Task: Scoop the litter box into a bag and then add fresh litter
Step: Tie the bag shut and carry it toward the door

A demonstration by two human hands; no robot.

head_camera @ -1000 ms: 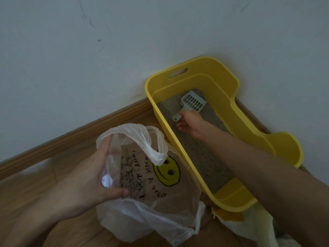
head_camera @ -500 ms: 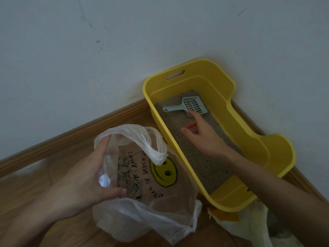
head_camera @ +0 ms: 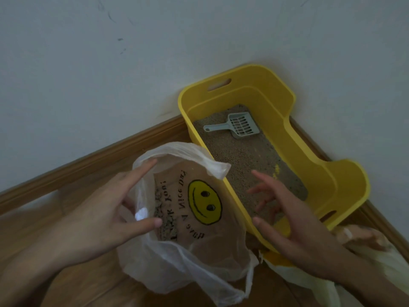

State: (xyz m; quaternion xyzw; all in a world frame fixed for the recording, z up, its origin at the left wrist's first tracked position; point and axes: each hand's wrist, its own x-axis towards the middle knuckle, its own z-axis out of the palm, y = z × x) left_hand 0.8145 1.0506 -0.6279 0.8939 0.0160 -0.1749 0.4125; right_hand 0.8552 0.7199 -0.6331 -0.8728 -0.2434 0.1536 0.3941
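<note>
A yellow litter box (head_camera: 345,191) stands in the corner against the wall, with grey-brown litter (head_camera: 241,156) inside. A pale grey slotted scoop (head_camera: 240,126) lies on the litter at the far end, untouched. A clear plastic bag (head_camera: 199,235) with a yellow smiley print sits on the floor left of the box, its mouth wide, some clumps inside. My left hand (head_camera: 106,216) grips the bag's left rim between thumb and fingers. My right hand (head_camera: 285,216) hovers over the near end of the box, fingers spread, holding nothing.
A wooden skirting board (head_camera: 93,165) runs along the white wall above the wood floor (head_camera: 93,291). A second pale bag (head_camera: 363,247) lies crumpled at the near right corner of the box.
My right hand let go of the scoop, which now lies on the litter, and drew back toward me over the box. The left hand kept holding the bag.
</note>
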